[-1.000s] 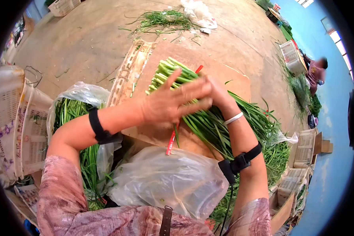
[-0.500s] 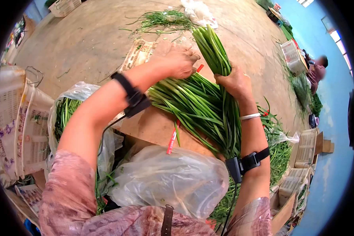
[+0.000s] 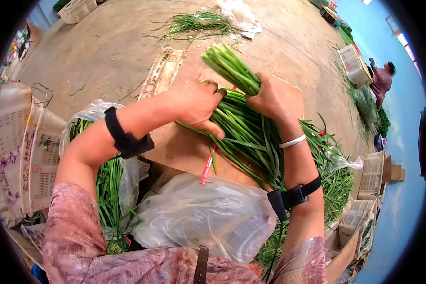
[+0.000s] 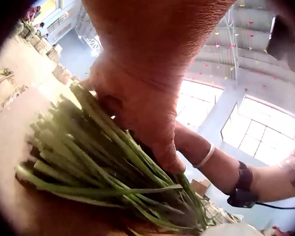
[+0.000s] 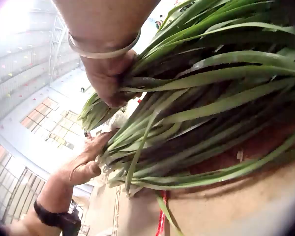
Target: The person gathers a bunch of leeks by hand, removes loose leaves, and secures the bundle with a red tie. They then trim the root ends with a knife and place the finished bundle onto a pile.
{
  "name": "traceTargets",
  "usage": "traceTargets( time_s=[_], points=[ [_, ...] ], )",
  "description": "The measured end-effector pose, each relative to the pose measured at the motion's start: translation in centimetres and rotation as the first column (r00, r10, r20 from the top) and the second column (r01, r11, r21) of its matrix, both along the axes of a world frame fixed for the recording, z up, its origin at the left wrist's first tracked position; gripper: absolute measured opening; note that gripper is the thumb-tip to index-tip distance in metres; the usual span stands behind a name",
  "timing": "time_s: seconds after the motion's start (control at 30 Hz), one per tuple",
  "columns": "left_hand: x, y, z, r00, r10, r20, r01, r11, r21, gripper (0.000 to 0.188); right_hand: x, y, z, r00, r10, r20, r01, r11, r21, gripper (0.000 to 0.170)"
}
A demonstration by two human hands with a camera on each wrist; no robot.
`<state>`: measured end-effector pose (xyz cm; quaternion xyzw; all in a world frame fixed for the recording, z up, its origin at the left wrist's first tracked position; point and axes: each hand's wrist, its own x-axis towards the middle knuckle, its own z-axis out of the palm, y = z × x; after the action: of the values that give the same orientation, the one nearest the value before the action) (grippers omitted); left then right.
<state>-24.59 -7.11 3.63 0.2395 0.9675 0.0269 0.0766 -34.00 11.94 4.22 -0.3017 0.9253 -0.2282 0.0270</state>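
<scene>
In the head view my right hand [image 3: 275,97] grips a bunch of Chinese chives [image 3: 228,68], its pale cut ends pointing up and away to the left. Its leaves trail down beside my right wrist. A larger pile of chives [image 3: 241,125] lies across a brown board [image 3: 173,151]. My left hand [image 3: 196,104] curls over the cut-end part of this pile, thumb on the near side and fingers over the far side. Close up in the left wrist view, the thumb lies along the stalks [image 4: 83,157]. A red tie strip [image 3: 207,168] runs under the pile.
Clear plastic [image 3: 203,213] covers my lap. A bag of chives [image 3: 110,189] stands left, near stacked white crates [image 3: 33,156]. More loose greens [image 3: 333,194] lie to the right. Ahead are scattered greens [image 3: 194,24] and a white bag [image 3: 240,16]. Another person [image 3: 382,85] sits by the wall.
The left hand first swept over the stalk ends, then lay at the far side, and now wraps the pile. The right hand raised a bunch, then lowered and tilted it leftward.
</scene>
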Motion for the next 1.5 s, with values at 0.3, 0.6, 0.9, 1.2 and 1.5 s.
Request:
traceTargets(
  time_s=[0.3, 0.6, 0.9, 1.2, 1.5],
  points=[
    [2.7, -0.5, -2.8, 0.967, -0.043, -0.253, 0.062, 0.996, 0.067, 0.121, 0.1, -1.4, -1.8, 0.987, 0.142, -0.07, -0.142, 0.99, 0.002, 0.036],
    [3.0, 0.0, -5.1, 0.735, -0.037, -0.677, 0.056, 0.998, 0.006, 0.075, -1.1, -1.5, -4.4, 0.966, 0.229, 0.123, -0.242, 0.965, 0.105, 0.037],
    [-1.1, 0.6, -3.5, 0.955, 0.03, -0.297, -0.03, 1.0, 0.004, 0.112, 0.7, -1.7, -4.1, 0.941, 0.274, 0.2, -0.295, 0.951, 0.088, 0.03],
    [-2.9, 0.0, -3.6, 0.996, -0.034, -0.088, 0.043, 0.993, 0.109, 0.108, -1.9, 0.4, -2.0, 0.84, 0.436, 0.322, -0.423, 0.899, -0.113, 0.062],
    [-2.8, 0.2, -3.8, 0.99, -0.05, -0.13, 0.067, 0.989, 0.131, 0.085, -0.5, -0.8, -1.5, 0.798, 0.337, 0.5, -0.415, 0.909, 0.05, 0.086]
  ],
)
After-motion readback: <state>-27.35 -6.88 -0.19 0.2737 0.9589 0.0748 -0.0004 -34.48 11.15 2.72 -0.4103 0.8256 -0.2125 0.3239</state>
